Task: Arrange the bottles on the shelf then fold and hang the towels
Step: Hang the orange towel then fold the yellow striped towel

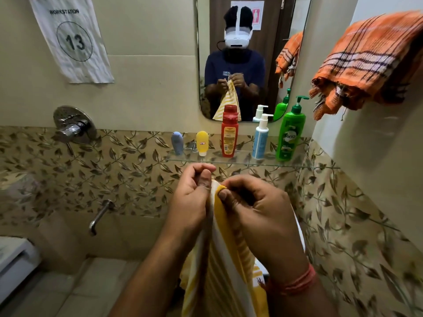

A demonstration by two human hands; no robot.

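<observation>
Left hand and right hand both pinching the top edge of a yellow-and-white striped towel, hanging in front of the body below a glass shelf. On the shelf, in a row: grey bottle, yellow bottle, red bottle, white pump bottle, green bottle marked "Vatika". Orange checked towel hung at upper right. Wall sheet reading "WORKSTATION 13". Mirror, leaf-patterned tiles.

Head view — looking down, close over hands, facing mirror
</observation>
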